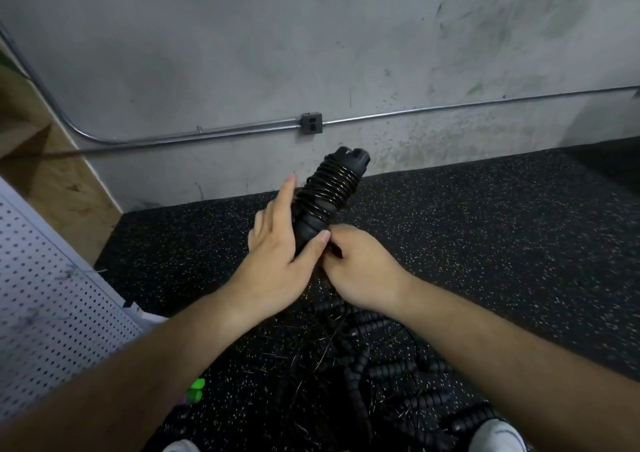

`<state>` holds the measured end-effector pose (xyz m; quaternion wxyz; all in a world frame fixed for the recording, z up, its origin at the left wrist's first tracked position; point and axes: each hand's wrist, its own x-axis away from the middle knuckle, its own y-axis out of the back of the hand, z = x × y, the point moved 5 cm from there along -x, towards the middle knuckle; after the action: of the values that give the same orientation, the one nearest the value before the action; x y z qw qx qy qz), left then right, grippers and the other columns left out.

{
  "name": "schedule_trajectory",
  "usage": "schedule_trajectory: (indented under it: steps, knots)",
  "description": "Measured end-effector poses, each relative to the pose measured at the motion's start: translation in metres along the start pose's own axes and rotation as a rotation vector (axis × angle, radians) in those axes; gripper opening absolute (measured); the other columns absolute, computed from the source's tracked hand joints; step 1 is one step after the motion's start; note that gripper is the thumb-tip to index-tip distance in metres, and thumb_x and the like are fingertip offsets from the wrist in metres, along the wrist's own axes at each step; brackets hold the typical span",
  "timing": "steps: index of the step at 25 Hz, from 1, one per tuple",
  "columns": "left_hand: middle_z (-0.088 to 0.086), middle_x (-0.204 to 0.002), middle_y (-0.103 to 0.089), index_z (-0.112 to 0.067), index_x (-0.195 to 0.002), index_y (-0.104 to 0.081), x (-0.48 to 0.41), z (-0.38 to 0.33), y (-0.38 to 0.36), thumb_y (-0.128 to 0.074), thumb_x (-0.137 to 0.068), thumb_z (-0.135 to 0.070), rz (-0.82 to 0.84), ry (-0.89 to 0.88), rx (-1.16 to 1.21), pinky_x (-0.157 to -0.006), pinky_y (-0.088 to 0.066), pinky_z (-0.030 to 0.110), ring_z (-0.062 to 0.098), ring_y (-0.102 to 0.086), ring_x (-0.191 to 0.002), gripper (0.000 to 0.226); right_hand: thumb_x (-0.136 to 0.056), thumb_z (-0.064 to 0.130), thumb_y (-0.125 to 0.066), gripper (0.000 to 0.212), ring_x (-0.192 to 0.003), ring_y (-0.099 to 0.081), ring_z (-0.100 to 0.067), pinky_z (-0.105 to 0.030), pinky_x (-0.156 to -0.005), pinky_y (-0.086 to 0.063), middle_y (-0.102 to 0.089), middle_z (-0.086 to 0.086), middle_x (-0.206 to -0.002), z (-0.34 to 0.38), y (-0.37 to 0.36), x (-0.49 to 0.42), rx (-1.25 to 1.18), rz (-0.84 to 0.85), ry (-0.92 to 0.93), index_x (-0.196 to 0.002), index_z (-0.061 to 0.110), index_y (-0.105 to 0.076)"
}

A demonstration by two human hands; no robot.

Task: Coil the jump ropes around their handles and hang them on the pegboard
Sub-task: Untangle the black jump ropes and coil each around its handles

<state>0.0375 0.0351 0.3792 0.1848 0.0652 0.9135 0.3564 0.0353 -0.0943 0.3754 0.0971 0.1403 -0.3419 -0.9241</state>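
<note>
Left hand (277, 257) beside curled right hand (363, 271)

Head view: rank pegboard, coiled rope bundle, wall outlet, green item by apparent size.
1. pegboard, though it is nearest the camera.
2. coiled rope bundle.
3. wall outlet and green item: look alike, not ranked.

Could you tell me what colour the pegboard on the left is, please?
White pegboard, dotted with small dark holes; head view.
</note>
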Motion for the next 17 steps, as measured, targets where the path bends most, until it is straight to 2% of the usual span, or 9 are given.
schedule_trajectory:
  steps: [2, 3, 4, 6, 9, 12, 14, 17]
  knots:
    - [-0.023, -0.141, -0.032, -0.066, -0.146, 0.001, 0.0, -0.004, 0.006, -0.055, -0.101, -0.035, 0.001, -0.008, 0.041, -0.11, -0.015, 0.023, -0.011, -0.027, -0.122, 0.078, -0.093, 0.008, -0.053, 0.013, -0.068, -0.056, -0.005, -0.013, -0.059, -0.037, -0.062, 0.005, -0.079, 0.008, 0.003, 0.003, -0.042, -0.046, 0.004, -0.085, 0.015, -0.06]
    - [-0.024, -0.138, -0.035, -0.074, -0.142, -0.006, -0.002, -0.004, 0.008, -0.054, -0.102, -0.032, 0.01, -0.013, 0.074, -0.108, -0.017, 0.021, -0.015, -0.029, -0.121, 0.075, -0.094, 0.014, -0.057, 0.005, -0.07, -0.058, -0.003, -0.014, -0.061, -0.041, -0.064, 0.008, -0.082, 0.011, 0.005, 0.005, -0.081, -0.067, -0.014, -0.092, 0.016, -0.061]
    - [-0.023, -0.135, -0.039, -0.076, -0.139, -0.015, -0.003, -0.003, 0.01, -0.053, -0.103, -0.029, 0.018, -0.01, 0.112, -0.107, -0.021, 0.019, -0.017, -0.03, -0.123, 0.071, -0.093, 0.021, -0.06, 0.01, -0.076, -0.061, -0.001, -0.016, -0.065, -0.046, -0.065, 0.011, -0.088, 0.011, 0.006, 0.007, -0.121, -0.08, -0.047, -0.103, 0.019, -0.06]
    - [-0.015, -0.135, -0.046, -0.071, -0.136, -0.036, -0.007, 0.001, 0.013, -0.052, -0.105, -0.025, 0.023, 0.005, 0.212, -0.113, -0.028, 0.021, -0.01, -0.037, -0.128, 0.057, -0.092, 0.032, -0.065, 0.03, -0.09, -0.062, 0.003, -0.018, -0.077, -0.052, -0.063, 0.018, -0.098, 0.019, 0.009, 0.015, -0.178, -0.061, -0.07, -0.119, 0.028, -0.052]
    - [-0.01, -0.137, -0.058, -0.053, -0.129, -0.057, -0.009, 0.0, 0.019, -0.051, -0.105, -0.021, 0.01, 0.024, 0.438, -0.113, -0.038, 0.031, 0.001, -0.051, -0.128, 0.04, -0.09, 0.045, -0.067, 0.044, -0.098, -0.063, -0.002, -0.029, -0.088, -0.053, -0.065, 0.016, -0.105, 0.029, 0.016, 0.021, -0.226, 0.014, 0.009, -0.127, 0.037, -0.047]
    - [-0.01, -0.138, -0.06, -0.046, -0.129, -0.061, -0.009, 0.002, 0.022, -0.055, -0.102, -0.028, 0.024, 0.088, 0.651, -0.117, -0.036, 0.041, 0.01, -0.051, -0.133, 0.033, -0.086, 0.049, -0.068, 0.057, -0.105, -0.063, -0.013, -0.042, -0.092, -0.053, -0.063, 0.007, -0.116, 0.03, 0.023, 0.024, -0.324, 0.113, 0.09, -0.137, 0.035, -0.047]
    - [-0.006, -0.139, -0.061, -0.042, -0.128, -0.063, -0.009, 0.003, 0.022, -0.053, -0.101, -0.028, 0.03, 0.109, 0.739, -0.118, -0.033, 0.047, 0.016, -0.05, -0.135, 0.032, -0.089, 0.038, -0.071, 0.055, -0.101, -0.062, -0.015, -0.041, -0.087, -0.053, -0.061, 0.002, -0.112, 0.032, 0.026, 0.025, -0.329, 0.116, 0.138, -0.138, 0.03, -0.048]
    - [0.0, -0.138, -0.063, -0.033, -0.129, -0.064, -0.009, 0.001, 0.019, -0.042, -0.105, -0.017, 0.063, 0.11, 0.853, -0.114, -0.037, 0.045, 0.02, -0.054, -0.132, 0.037, -0.091, 0.032, -0.073, 0.06, -0.092, -0.062, -0.012, -0.036, -0.082, -0.054, -0.058, 0.01, -0.102, 0.032, 0.031, 0.023, -0.197, 0.018, 0.18, -0.142, 0.024, -0.044]
